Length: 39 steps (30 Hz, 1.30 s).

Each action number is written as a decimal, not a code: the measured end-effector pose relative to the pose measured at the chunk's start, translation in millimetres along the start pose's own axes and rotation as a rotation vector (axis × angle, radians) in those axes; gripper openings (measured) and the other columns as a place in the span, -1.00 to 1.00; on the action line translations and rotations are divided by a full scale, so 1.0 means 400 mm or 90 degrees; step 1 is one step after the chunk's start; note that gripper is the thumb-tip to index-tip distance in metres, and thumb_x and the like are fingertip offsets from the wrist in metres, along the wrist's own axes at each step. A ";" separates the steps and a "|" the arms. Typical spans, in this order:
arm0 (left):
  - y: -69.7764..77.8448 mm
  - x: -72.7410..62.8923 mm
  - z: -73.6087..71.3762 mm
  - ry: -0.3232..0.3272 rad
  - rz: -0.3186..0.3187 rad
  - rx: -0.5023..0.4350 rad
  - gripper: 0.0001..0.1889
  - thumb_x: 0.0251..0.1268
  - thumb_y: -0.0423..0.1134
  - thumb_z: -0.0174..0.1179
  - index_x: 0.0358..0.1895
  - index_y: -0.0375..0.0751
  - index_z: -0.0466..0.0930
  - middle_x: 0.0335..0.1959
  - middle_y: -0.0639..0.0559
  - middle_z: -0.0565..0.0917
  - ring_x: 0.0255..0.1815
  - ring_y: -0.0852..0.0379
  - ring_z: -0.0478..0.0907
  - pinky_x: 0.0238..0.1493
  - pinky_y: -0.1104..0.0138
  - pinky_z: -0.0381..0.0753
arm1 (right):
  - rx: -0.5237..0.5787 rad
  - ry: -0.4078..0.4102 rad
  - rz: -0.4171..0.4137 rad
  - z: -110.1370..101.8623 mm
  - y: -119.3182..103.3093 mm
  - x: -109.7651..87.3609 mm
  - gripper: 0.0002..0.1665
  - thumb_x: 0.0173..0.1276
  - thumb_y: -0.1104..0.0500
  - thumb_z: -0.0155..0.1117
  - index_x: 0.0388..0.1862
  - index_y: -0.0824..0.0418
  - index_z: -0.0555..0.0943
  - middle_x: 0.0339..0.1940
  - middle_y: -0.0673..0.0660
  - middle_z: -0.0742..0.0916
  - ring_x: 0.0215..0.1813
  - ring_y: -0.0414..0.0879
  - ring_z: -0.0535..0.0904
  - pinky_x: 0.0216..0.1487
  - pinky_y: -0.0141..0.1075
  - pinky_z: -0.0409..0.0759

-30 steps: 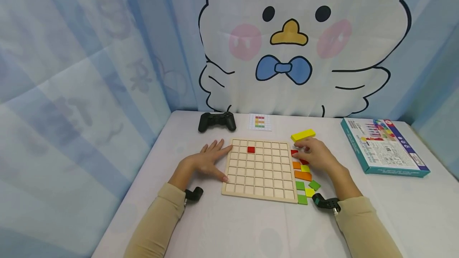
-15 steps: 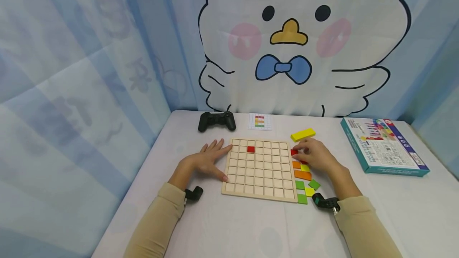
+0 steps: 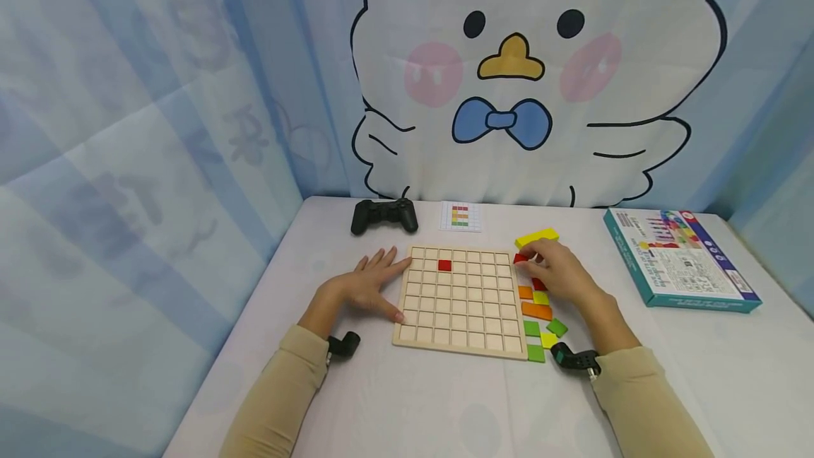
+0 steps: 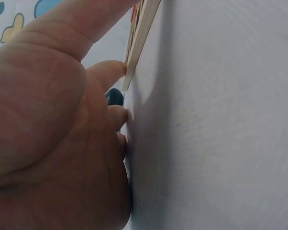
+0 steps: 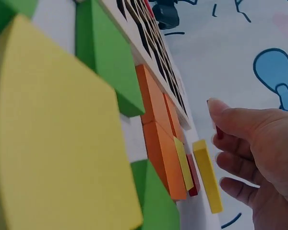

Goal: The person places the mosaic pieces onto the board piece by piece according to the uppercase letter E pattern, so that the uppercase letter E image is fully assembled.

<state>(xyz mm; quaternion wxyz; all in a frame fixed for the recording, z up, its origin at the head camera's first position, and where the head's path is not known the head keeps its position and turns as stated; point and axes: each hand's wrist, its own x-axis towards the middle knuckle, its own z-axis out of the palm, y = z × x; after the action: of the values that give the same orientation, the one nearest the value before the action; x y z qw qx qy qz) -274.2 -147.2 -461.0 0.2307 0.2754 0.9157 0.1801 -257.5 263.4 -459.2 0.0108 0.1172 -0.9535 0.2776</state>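
A wooden grid board [image 3: 463, 297] lies on the table, with one red square block [image 3: 445, 265] in a cell of its second row from the back. My left hand [image 3: 364, 288] has its fingers spread, thumb and index finger touching the board's left edge; in the left wrist view that hand [image 4: 53, 143] stands beside the board's rim [image 4: 143, 40]. Off the back right corner, my right hand [image 3: 562, 273] pinches a small red block [image 3: 520, 259] between thumb and fingers. The right wrist view shows the block [image 5: 219, 132] mostly covered by the thumb, raised above the other pieces.
Along the board's right side lie orange blocks [image 3: 537, 312], green blocks [image 3: 536, 353], yellow squares [image 3: 549, 341] and another red block [image 3: 539, 285]. A long yellow block [image 3: 536, 237] lies behind. Farther out are a game controller [image 3: 384, 216], a pattern card [image 3: 461, 217] and a box [image 3: 683, 260].
My right hand has lifted the red block from beside the board's right edge, and it now appears slightly higher and farther back. The left hand keeps its place.
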 end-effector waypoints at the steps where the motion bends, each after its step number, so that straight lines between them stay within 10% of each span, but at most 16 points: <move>1: 0.000 0.000 0.000 0.000 -0.001 0.001 0.30 0.01 0.41 0.47 0.73 0.23 -0.20 0.75 -0.09 -0.40 0.75 -0.13 -0.54 0.68 -0.14 -0.50 | -0.001 0.003 -0.008 0.001 -0.005 0.002 -0.62 0.55 0.08 0.31 0.23 0.24 0.64 0.05 0.23 0.67 0.00 0.09 0.52 0.00 -0.10 0.60; 16: -0.002 -0.001 0.005 0.001 -0.001 -0.001 0.30 0.01 0.42 0.47 0.73 0.23 -0.19 0.75 -0.09 -0.39 0.75 -0.13 -0.55 0.68 -0.15 -0.49 | 0.013 0.033 -0.144 0.044 -0.100 0.039 -0.61 0.59 0.11 0.24 0.26 0.29 0.65 0.02 0.19 0.68 0.01 0.07 0.54 0.07 -0.03 0.59; 39: -0.001 -0.001 0.000 0.002 0.001 -0.005 0.30 0.00 0.42 0.47 0.73 0.25 -0.18 0.75 -0.07 -0.39 0.75 -0.11 -0.55 0.68 -0.13 -0.50 | -0.117 -0.106 -0.218 0.070 -0.208 0.106 -0.63 0.44 0.07 0.44 0.14 0.18 0.71 -0.09 0.06 0.74 0.01 0.00 0.61 0.03 -0.10 0.64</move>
<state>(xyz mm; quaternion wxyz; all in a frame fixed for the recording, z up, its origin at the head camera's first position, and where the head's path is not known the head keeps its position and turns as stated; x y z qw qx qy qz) -274.1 -147.8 -460.8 0.2299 0.2752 0.9152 0.1842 -278.4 171.1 -435.3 -0.0099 0.2986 -0.9386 0.1727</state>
